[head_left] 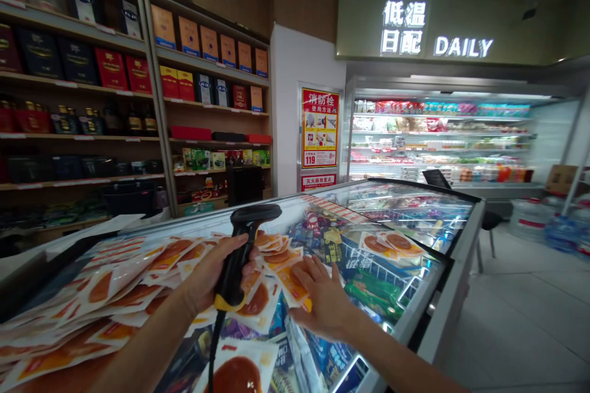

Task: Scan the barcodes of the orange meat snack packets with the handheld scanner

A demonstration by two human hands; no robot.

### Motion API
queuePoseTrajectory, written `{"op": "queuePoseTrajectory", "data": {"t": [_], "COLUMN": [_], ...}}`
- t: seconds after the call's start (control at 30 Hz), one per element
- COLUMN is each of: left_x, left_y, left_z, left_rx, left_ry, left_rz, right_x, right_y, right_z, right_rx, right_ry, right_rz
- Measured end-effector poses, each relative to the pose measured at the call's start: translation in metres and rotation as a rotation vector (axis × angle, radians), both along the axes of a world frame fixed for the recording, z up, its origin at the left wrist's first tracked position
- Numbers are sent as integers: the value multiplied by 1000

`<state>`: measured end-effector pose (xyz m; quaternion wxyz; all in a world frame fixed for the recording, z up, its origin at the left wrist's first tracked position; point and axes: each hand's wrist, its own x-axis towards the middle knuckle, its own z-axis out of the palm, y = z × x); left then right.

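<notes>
My left hand (207, 273) is wrapped around the handle of a black and yellow barcode scanner (233, 276), which stands upright with its head at the top and a cable hanging down. My right hand (325, 298) lies over the right edge of an orange and white food packet (291, 282), its fingers spread and touching it. Whether the thumb grips from beneath cannot be made out. Similar packets sit close by: a small stack (271, 244) behind the scanner, a single packet (239, 374) at the front, and a large overlapping pile (110, 301) on the left.
The packets lie on the glass lid of a chest freezer (428, 313), with bagged frozen goods beneath. Two more packets (389, 244) rest farther right. Shelves of boxed bottles (207, 83) stand at the left, a lit refrigerated display (437, 141) behind. A black chair (491, 221) and water bottles (565, 230) are at the right.
</notes>
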<state>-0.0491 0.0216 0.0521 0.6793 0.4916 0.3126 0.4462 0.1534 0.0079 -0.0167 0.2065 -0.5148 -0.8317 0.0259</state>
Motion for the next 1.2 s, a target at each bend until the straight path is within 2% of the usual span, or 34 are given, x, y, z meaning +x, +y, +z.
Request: {"op": "queuePoseTrajectory", "data": {"t": [0.1, 0.17, 0.27, 0.5, 0.6, 0.7, 0.77, 0.83, 0.9, 0.97, 1.03, 1.13, 1.2], "left_x": [-4, -5, -5, 3, 8, 12, 14, 15, 17, 21, 25, 30, 32], "left_y": [-5, -10, -16, -17, -16, -13, -9, -5, -1, 1, 1, -1, -2], "left_z": [11, 17, 22, 17, 12, 4, -3, -9, -15, -19, -20, -22, -23], "left_rx": [21, 33, 41, 32, 55, 65, 49, 26, 5, -11, -19, -31, -32], "left_ry": [-69, -89, -80, 19, 54, 63, 51, 34, 36, 52, 56, 55, 84], "left_rz": [-30, -47, -62, -143, -141, -93, -45, -8, 4, -4, -31, -93, -103], "right_x": [-26, -43, -53, -31, -31, -22, -5, 16, 35, 45, 46, 43, 46], "right_y": [-20, -29, -27, 20, 37, 45, 47, 50, 53, 55, 56, 54, 53], "right_z": [-5, -11, -15, -4, -2, 2, 4, 3, -2, -10, -18, -20, -16], "right_rx": [62, 24, -47, -35, 27, 115, 168, 192, 123, 6, -44, 20, 69], "right_ry": [-31, -79, -99, -94, -73, 39, 138, 180, 139, 68, 10, -37, -22], "right_rz": [304, 507, 576, 434, 404, 363, 229, -2, -231, -328, -342, -324, -249]}}
